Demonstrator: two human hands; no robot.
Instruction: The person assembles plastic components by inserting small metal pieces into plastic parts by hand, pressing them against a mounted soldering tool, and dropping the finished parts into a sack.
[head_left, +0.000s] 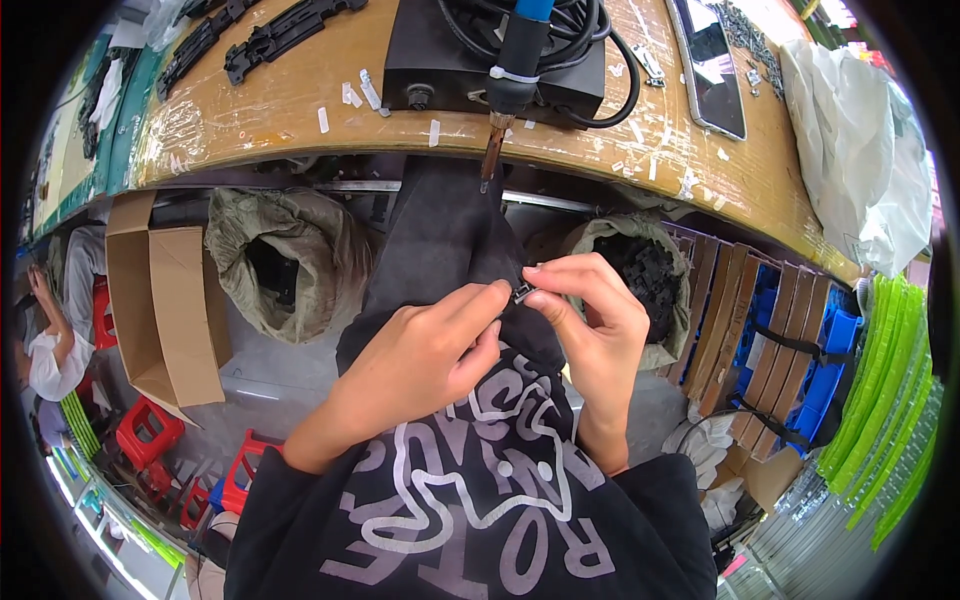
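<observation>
Over my lap, both hands meet at a small black-and-silver part. My right hand pinches it between thumb and forefinger. The fingertips of my left hand are closed against its other side, with the back of that hand turned up. Fingers cover most of the part, so its exact kind does not show. Beyond my hands, a soldering iron with a blue and black handle points down past the table's edge, its thin tip toward my lap.
On the wooden table stand a black box with coiled cable, black plastic strips, a phone and a white plastic bag. Below are a cardboard box, two sacks of black parts, and red stools.
</observation>
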